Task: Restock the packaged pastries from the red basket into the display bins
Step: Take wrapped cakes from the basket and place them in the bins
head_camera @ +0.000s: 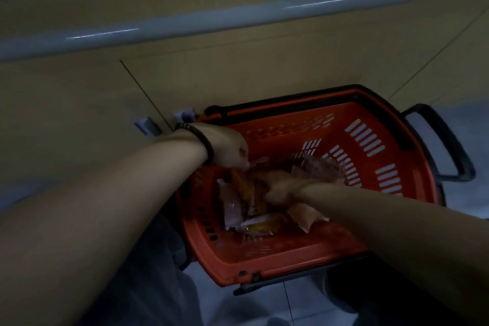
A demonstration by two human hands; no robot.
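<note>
Reaching into the basket (291, 254), the left hand (227, 148) bends its fingers down onto the pastries (260, 225) heaped just under them, though the blur hides whether they pinch anything. The right hand (280, 188) curls its fingers over the same heap, near the left fingertips; I cannot tell whether it grips.

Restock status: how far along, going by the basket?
Done: cannot tell, no display bins in view. In hand: left hand and right hand both reach among the packaged pastries in the red basket; blur hides whether either grips one. Left: several packets lie in the basket, so moving them to bins remains.
</note>
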